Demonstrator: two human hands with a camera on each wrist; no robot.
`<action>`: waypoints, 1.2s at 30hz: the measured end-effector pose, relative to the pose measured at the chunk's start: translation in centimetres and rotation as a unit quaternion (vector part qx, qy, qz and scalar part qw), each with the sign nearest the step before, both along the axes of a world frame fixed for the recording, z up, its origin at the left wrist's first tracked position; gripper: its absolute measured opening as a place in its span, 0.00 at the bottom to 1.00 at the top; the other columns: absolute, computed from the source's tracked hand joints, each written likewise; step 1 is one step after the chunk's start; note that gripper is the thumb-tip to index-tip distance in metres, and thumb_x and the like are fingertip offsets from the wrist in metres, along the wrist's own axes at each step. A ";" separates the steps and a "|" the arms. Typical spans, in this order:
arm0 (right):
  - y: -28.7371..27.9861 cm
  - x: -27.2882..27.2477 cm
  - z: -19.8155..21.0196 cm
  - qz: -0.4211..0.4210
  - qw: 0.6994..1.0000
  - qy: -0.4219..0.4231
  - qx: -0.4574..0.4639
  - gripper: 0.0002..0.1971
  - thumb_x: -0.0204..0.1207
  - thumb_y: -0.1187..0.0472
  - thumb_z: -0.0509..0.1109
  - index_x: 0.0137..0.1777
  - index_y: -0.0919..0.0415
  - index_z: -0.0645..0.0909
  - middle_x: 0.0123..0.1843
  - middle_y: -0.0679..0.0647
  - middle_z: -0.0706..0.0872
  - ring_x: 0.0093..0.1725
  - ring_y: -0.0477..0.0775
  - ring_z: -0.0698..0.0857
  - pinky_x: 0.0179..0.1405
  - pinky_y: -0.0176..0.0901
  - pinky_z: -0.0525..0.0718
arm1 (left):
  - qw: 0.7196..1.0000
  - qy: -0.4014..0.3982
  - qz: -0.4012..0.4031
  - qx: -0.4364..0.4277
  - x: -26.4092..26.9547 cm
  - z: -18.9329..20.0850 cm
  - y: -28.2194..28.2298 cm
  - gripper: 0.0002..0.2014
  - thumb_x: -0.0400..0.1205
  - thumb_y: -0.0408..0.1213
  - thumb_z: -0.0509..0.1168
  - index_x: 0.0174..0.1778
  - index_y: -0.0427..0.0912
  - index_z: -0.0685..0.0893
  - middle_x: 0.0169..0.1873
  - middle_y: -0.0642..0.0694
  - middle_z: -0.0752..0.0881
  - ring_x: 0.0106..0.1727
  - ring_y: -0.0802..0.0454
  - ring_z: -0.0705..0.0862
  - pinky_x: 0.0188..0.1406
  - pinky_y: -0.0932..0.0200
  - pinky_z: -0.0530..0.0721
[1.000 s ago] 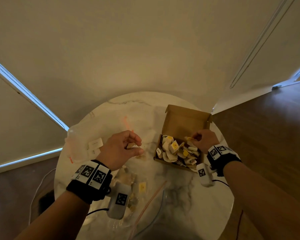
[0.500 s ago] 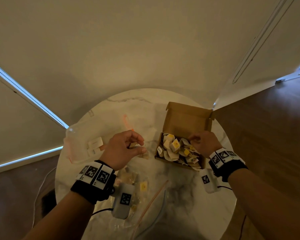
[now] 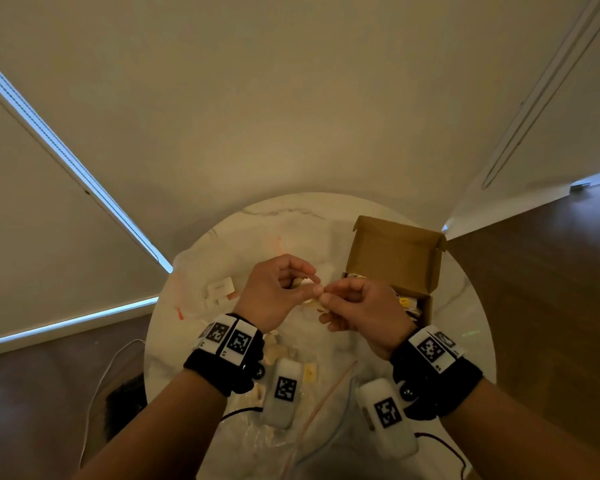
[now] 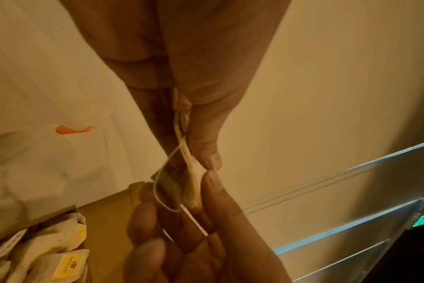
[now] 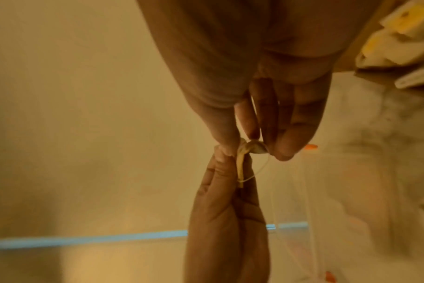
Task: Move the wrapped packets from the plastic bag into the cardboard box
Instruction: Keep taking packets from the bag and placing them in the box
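Your left hand point(image 3: 274, 292) and right hand point(image 3: 361, 313) meet above the middle of the round white marble counter point(image 3: 465, 327), thumb tips touching. The fingers point(image 4: 203, 145) of both hands are pinched together on one small, flat, pale paper packet with a thin white string point(image 4: 182, 180). It hangs in the air between them, just left of the open brown cardboard box point(image 3: 395, 251).

The box stands on the counter's right side with its lid flap raised; white and yellow wrapped packets point(image 4: 65, 264) are piled inside, though your right hand covers most of them from the head camera. The clear plastic bag point(image 3: 274, 441) lies crumpled at the near edge, under your wrists, with a few packets in it hard to make out. A second clear bag with an orange tab point(image 3: 201, 292) lies to the left, holding white cards point(image 3: 220, 287). The right wrist view is blurred.
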State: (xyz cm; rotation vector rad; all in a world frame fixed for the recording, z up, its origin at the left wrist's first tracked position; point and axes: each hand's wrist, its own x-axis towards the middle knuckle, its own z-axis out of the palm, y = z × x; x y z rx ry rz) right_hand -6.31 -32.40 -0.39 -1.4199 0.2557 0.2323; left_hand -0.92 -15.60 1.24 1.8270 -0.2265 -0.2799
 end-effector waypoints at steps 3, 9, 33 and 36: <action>0.3 0.2 0.4 -0.009 0.998 0.024 0.059 0.15 0.72 0.70 0.77 0.58 0.70 0.83 0.41 0.63 0.89 0.35 0.55 0.88 0.34 0.43 0.87 | 1.000 0.000 -0.002 -0.003 -0.1 0.3 0.3 0.14 0.70 0.31 0.80 0.48 0.40 0.87 0.42 0.47 0.92 0.46 0.52 0.91 0.50 0.55 0.89; 0.2 0.6 0.8 -0.018 1.000 -0.005 0.016 0.10 0.72 0.73 0.75 0.52 0.75 0.83 0.34 0.60 0.85 0.27 0.47 0.82 0.28 0.37 0.83 | 1.000 -0.003 0.005 -0.001 -0.1 0.6 0.8 0.18 0.68 0.35 0.82 0.51 0.46 0.86 0.47 0.46 0.88 0.47 0.58 0.88 0.52 0.60 0.88; -0.9 1.3 1.4 0.049 0.980 -0.098 -0.165 0.07 0.73 0.63 0.77 0.49 0.63 0.86 0.37 0.57 0.88 0.27 0.40 0.83 0.27 0.32 0.81 | 1.000 0.029 -0.003 -0.005 0.3 1.0 1.0 0.08 0.75 0.28 0.75 0.49 0.36 0.90 0.39 0.29 0.88 0.32 0.46 0.88 0.31 0.60 0.87; -0.6 1.5 1.1 0.039 0.980 -0.105 -0.166 0.06 0.73 0.65 0.77 0.45 0.68 0.85 0.35 0.57 0.88 0.24 0.39 0.81 0.26 0.29 0.78 | 1.000 0.022 -0.011 -0.002 0.2 1.2 0.8 0.08 0.75 0.29 0.76 0.49 0.35 0.89 0.37 0.33 0.89 0.31 0.48 0.88 0.30 0.59 0.87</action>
